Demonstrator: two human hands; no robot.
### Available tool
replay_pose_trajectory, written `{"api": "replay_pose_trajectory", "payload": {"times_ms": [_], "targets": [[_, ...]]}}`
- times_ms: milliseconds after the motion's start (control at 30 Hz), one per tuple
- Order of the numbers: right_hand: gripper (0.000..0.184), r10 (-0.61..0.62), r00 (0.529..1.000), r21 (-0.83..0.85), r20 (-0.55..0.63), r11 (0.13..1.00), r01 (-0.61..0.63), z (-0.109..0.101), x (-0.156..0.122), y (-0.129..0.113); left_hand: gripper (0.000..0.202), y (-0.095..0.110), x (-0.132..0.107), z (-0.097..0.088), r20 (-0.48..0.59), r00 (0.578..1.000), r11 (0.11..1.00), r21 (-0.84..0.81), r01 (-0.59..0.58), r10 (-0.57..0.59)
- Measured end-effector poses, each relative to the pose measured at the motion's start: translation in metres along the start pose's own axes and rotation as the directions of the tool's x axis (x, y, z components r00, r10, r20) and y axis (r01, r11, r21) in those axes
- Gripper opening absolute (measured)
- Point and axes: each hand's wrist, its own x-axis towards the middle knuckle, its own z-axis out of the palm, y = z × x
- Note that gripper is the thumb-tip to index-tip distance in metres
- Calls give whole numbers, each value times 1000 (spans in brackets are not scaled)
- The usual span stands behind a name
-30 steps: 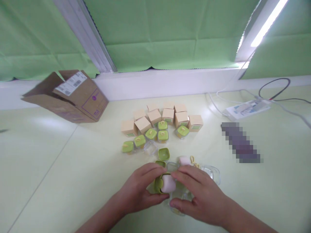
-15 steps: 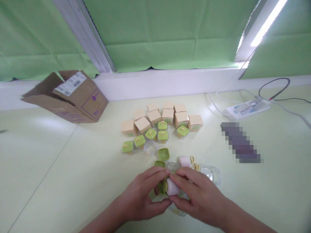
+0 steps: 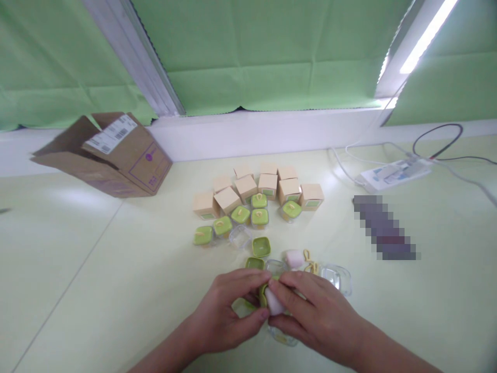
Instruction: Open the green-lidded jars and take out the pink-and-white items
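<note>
Now, the fingers of the left hand (image 3: 223,305) are closed on a green piece (image 3: 263,296), and those of the right hand (image 3: 314,313) on the pale pink block (image 3: 275,304) set against it, between both hands. If they press unevenly, the block may slip and strike the clear container (image 3: 282,338) nearby. The block looks smooth and rounded; the green piece, curved.

The right hand (image 3: 318,313) is closing around the pink piece (image 3: 276,304).
Its thumb is drawing nearer, while piece and green part (image 3: 263,296) are shifting rightward.
</note>
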Motion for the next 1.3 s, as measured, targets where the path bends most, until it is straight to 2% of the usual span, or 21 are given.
{"api": "replay_pose_trajectory", "payload": {"times_ms": [333, 500, 833, 1067, 1300], "targets": [[26, -23, 999, 3, 33, 1000, 23, 2, 1, 0, 44, 8, 7, -1, 100, 989, 994, 12, 108, -108], [16, -16, 999, 10, 49, 1000, 16, 4, 0, -1, 48, 5, 4, 0, 73, 996, 997, 59, 54, -58], [19, -7, 1000, -34, 17, 999, 8, 7, -2, -4, 49, 2, -1, 1, 64, 998, 981, 193, 14, -27], [27, 112, 993, 61, 20, 992, -113, 3, -7, 5, 76, 0, -7, -4, 76, 997, 971, 236, -29, 11], [27, 145, 985, 177, 95, 971, -160, 3, -10, 4, 63, -4, 1, -2, 71, 996, 986, 159, -59, 48]]}}
